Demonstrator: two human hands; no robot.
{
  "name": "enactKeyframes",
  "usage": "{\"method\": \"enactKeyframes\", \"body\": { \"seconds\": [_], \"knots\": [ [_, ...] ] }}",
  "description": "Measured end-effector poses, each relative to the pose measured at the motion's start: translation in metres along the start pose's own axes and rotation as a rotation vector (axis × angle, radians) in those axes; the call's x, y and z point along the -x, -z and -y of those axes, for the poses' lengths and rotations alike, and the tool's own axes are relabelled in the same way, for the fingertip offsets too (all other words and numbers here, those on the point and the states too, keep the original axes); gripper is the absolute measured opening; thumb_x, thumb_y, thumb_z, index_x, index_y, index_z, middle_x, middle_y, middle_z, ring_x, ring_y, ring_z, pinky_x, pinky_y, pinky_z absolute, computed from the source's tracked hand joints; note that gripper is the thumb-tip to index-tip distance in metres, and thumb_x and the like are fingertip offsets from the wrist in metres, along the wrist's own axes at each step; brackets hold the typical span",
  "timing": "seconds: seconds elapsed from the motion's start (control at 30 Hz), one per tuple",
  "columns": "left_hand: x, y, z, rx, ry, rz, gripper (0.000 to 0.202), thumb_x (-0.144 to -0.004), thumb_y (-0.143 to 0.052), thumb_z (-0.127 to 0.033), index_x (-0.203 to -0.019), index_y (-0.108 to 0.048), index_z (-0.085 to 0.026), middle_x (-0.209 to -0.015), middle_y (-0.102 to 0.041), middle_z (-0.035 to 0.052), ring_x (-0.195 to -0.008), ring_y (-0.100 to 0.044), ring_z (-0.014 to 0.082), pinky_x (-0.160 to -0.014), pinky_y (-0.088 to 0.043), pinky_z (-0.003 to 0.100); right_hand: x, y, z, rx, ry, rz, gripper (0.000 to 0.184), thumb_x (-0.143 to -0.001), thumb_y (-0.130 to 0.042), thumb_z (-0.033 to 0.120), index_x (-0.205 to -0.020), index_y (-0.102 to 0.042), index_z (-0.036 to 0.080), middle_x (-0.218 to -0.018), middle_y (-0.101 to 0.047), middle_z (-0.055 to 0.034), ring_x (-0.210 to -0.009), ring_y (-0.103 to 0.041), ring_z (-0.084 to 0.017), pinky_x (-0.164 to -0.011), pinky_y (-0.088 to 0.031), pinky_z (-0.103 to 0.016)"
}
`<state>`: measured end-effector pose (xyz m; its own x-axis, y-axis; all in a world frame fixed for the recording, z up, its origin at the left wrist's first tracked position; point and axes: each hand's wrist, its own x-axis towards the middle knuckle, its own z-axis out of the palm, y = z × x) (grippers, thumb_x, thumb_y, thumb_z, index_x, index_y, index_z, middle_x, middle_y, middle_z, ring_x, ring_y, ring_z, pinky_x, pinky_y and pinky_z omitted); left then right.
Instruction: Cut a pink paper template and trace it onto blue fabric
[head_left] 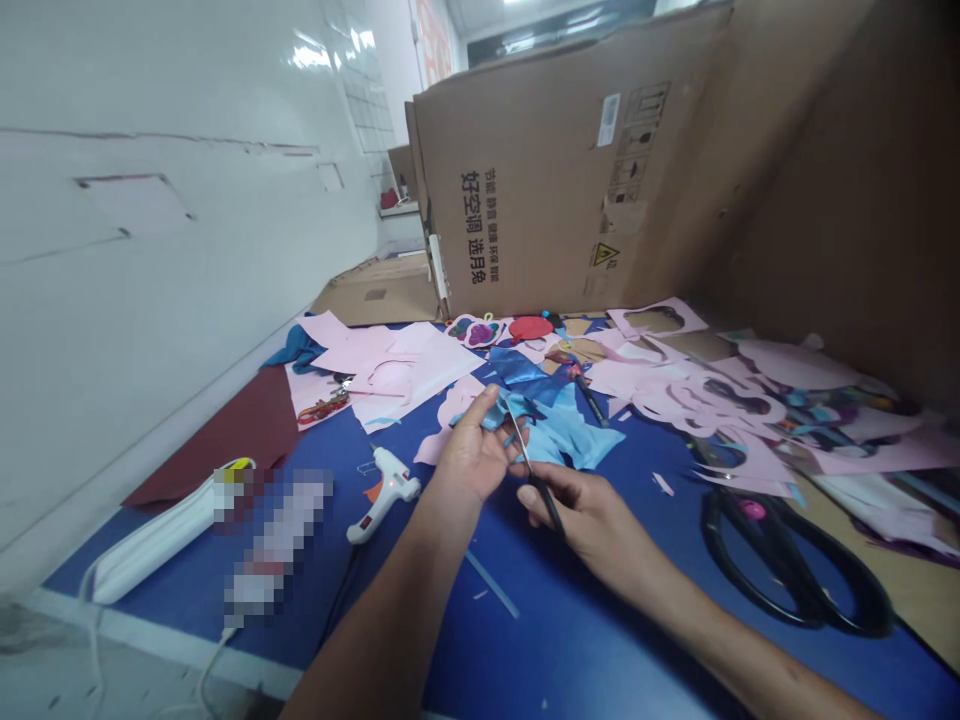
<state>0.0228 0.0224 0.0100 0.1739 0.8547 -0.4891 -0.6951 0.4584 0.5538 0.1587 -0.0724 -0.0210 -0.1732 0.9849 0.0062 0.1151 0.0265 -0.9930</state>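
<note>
My left hand is palm up near the middle of the table, with its thumb and fingers closed on a small piece of blue fabric. My right hand grips a slim black-handled metal blade; I cannot tell whether it is a knife or scissors. The blade points up and away, against or just beside the fabric. Crumpled light blue cloth lies just beyond my hands, with a darker blue shiny piece behind it. To the left of my left forearm rests a white hot glue gun.
Large black-handled scissors lie at the right. Pink cut-out sheets are strewn along the back. A white power strip, partly pixelated, and its cables are at the left. A tall cardboard box stands behind, beside a white wall.
</note>
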Motion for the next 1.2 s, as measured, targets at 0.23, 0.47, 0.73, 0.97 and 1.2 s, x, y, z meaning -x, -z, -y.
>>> {"method": "enactKeyframes", "body": {
  "seconds": [0.23,0.47,0.73,0.97,1.2],
  "knots": [
    [-0.003,0.000,0.000,0.042,-0.054,-0.074,0.017,-0.083,-0.082,-0.005,-0.090,-0.072,-0.018,-0.082,-0.073,0.0017,-0.071,-0.071,0.0171,-0.070,-0.061,0.029,0.000,0.002,-0.001,0.033,-0.023,-0.006,0.059,-0.091,-0.074,0.071,-0.113,-0.084,0.017,-0.071,-0.059,0.0010,-0.068,-0.051,-0.019,-0.064,-0.042,-0.030],
    [-0.007,0.004,-0.001,0.067,-0.080,-0.045,0.016,-0.083,-0.081,-0.005,-0.087,-0.072,-0.017,-0.088,-0.074,0.0041,-0.081,-0.074,0.0189,-0.081,-0.065,0.032,-0.002,0.006,0.000,0.046,-0.047,-0.020,0.064,-0.090,-0.073,0.072,-0.118,-0.084,0.016,-0.071,-0.063,-0.0003,-0.068,-0.054,-0.020,-0.065,-0.044,-0.032],
    [-0.003,0.000,0.002,0.063,-0.206,-0.030,0.016,-0.080,-0.079,-0.002,-0.082,-0.072,-0.017,-0.083,-0.076,0.0017,-0.078,-0.075,0.0165,-0.085,-0.062,0.031,-0.002,0.005,-0.004,0.012,-0.076,-0.029,0.061,-0.085,-0.080,0.069,-0.118,-0.085,0.018,-0.072,-0.061,0.0005,-0.068,-0.052,-0.019,-0.064,-0.042,-0.032],
    [-0.004,-0.001,0.005,0.067,-0.265,0.017,0.022,-0.075,-0.080,-0.001,-0.083,-0.070,-0.019,-0.082,-0.076,-0.0001,-0.081,-0.075,0.0175,-0.082,-0.060,0.029,-0.004,0.010,-0.006,0.024,-0.094,-0.036,0.064,-0.087,-0.078,0.073,-0.122,-0.084,0.020,-0.074,-0.067,-0.0004,-0.074,-0.060,-0.022,-0.070,-0.047,-0.033],
    [0.000,-0.006,0.001,0.107,-0.185,-0.018,0.021,-0.081,-0.075,0.001,-0.083,-0.067,-0.018,-0.077,-0.070,-0.0021,-0.068,-0.067,0.0106,-0.059,-0.046,0.020,-0.002,0.009,-0.004,-0.027,-0.085,-0.019,0.066,-0.087,-0.079,0.074,-0.124,-0.083,0.019,-0.077,-0.070,-0.0015,-0.076,-0.058,-0.021,-0.071,-0.044,-0.033]
  ]
}}
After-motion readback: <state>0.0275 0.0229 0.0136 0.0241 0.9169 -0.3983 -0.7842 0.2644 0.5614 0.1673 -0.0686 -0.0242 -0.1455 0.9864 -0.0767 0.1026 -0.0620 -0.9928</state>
